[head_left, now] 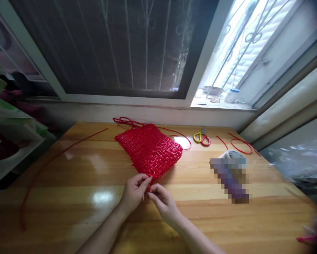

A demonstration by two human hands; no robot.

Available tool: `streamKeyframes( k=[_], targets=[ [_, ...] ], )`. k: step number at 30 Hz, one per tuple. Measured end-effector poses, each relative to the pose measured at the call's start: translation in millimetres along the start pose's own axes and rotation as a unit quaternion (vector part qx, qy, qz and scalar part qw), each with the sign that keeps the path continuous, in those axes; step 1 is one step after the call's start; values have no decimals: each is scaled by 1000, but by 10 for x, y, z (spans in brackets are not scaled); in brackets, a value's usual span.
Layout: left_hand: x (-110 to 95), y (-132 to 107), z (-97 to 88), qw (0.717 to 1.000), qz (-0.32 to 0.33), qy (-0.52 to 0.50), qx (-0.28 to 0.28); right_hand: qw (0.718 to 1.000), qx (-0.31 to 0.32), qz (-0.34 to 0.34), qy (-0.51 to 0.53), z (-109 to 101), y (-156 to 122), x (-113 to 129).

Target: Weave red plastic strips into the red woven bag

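A red woven bag (153,148) lies on the wooden table, one corner pointing toward me. My left hand (134,192) pinches that near corner between thumb and fingers. Just right of it, my right hand (164,201) grips a short red cord end (149,189) between thumb and forefinger. The hands almost touch, and the exact spot where the cord meets the weave is partly hidden by the fingers. Behind the bag, a looped red cord handle (121,120) rests near the wall.
Scissors (201,138) with yellow and red handles lie right of the bag. A roll of tape (234,155) sits beside a blurred-out object (231,181). Loose red cords lie at left (58,155) and far right (243,150). A window (121,53) stands behind the table.
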State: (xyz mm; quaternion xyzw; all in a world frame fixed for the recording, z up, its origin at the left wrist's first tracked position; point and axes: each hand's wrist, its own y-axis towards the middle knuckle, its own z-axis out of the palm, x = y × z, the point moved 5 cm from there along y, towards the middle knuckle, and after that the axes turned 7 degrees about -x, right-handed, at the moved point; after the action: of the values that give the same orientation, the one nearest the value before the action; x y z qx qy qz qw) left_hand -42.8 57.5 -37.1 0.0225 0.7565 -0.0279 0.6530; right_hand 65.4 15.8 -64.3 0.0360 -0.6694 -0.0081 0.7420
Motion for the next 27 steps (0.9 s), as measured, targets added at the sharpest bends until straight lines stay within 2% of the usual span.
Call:
streamKeyframes(
  k=[4,7,10,12,15,17,19,21,23,27],
  targets=[
    [-92,29,45,998,28,29,43,995,-22,-78,-64,-98,-36,215],
    [-195,56,58,983,124,113,81,973,-34,-182,-134,-181,-98,393],
    [-330,48,91,933,268,225,90,951,-42,-257,-168,-262,-145,496],
    [-378,30,133,895,331,288,84,949,-46,-261,-171,-308,-143,501],
    [-412,7,180,858,385,336,45,964,-101,-198,-146,-405,-88,414],
    [-422,-1,191,849,405,339,16,981,-134,-113,-89,-453,-33,284],
    [-431,5,184,844,414,341,-8,992,-124,-10,-9,-442,18,120],
    [-448,16,171,835,423,350,-26,991,-96,69,60,-395,47,-4],
    [-465,26,163,823,433,366,-38,986,-84,99,100,-366,61,-46],
    [-473,40,164,810,441,384,-51,983,-76,97,139,-359,67,14]
  ],
)
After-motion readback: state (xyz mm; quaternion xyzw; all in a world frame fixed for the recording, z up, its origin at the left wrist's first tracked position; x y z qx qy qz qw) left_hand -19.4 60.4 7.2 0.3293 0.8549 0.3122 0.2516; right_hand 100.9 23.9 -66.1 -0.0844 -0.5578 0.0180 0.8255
